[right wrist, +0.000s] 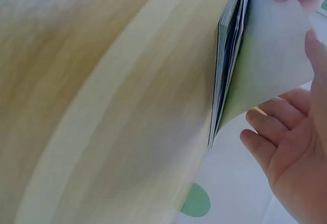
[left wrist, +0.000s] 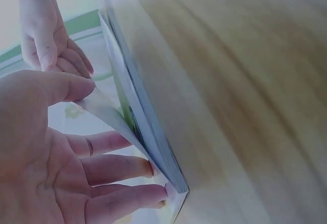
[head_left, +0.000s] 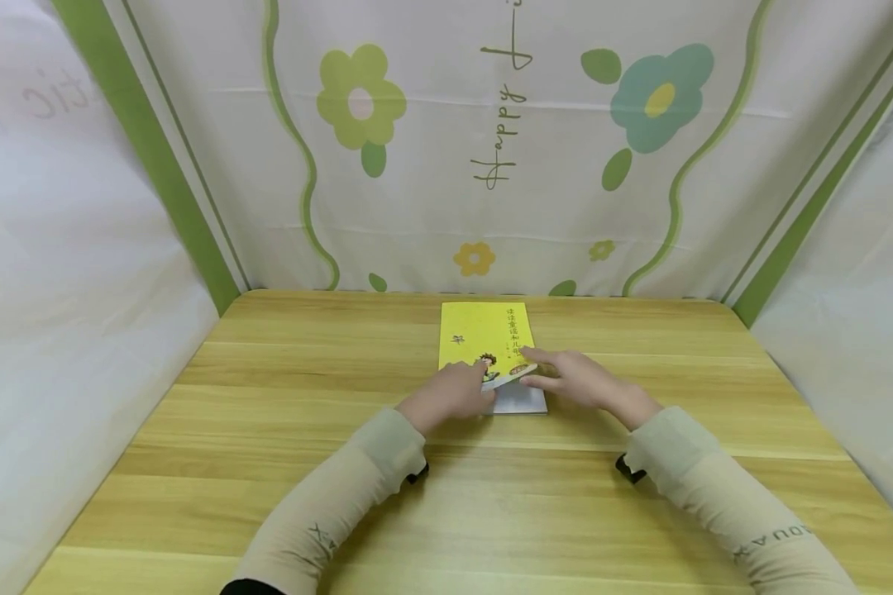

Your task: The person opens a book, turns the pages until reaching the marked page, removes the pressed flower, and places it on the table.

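Note:
A thin yellow book with a cartoon figure and dark characters down its right side lies near the table's far edge. Its front cover is lifted and bent along the near side, baring a pale page beneath. At the left side, my left hand pinches the cover, thumb on the underside and fingers on the printed face. From the right, my right hand holds the lifted near corner between thumb and fingers. The cover partly hides the right fingertips in the right wrist view.
The book rests on a wood-grain table. Behind it hangs a white fabric wall printed with flowers and vines, and similar fabric closes both sides. Dark bands show beneath both pale sleeves.

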A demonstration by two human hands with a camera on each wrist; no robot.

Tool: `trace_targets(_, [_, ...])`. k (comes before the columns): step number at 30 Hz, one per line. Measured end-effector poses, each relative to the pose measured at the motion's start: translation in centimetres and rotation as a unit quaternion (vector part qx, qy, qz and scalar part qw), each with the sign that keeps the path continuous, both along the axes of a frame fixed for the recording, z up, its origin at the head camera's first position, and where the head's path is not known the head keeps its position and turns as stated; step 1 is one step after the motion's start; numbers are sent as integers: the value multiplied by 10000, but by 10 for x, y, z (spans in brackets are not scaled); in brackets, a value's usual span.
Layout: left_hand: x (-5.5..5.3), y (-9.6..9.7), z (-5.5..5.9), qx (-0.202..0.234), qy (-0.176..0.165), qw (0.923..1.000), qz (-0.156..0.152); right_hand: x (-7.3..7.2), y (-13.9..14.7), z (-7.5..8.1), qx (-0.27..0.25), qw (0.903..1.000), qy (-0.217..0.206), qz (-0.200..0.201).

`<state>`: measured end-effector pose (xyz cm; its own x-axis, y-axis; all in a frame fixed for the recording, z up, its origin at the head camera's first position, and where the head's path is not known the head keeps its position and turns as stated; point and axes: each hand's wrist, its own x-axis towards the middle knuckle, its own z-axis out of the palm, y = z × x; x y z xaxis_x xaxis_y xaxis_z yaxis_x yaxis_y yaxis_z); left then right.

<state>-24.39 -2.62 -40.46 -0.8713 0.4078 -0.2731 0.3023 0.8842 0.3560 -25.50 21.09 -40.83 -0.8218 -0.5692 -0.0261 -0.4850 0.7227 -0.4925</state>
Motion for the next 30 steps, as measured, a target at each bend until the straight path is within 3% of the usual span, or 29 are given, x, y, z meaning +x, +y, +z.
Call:
trace_targets(5, [-5, -4, 0, 258, -56, 9996, 67, -2, 4, 1, -50, 9976, 65, -684])
trace_targets(8, [-7, -5, -1, 354, 7, 9993, 79, -3, 3, 2, 5, 9968, 47, -800])
trace_targets(13, [-8, -8, 0, 434, 67, 9990, 104, -2, -4, 0, 323, 9991, 135, -222])
trace_targets(19, [-8, -12, 2, 655, -114, 9973, 323, -2, -13, -6, 652, 9957, 305, 576])
trace_targets(30, [-11, -14, 5, 887, -274, 9943, 523, -1, -13, -8, 703, 9951, 32, 689])
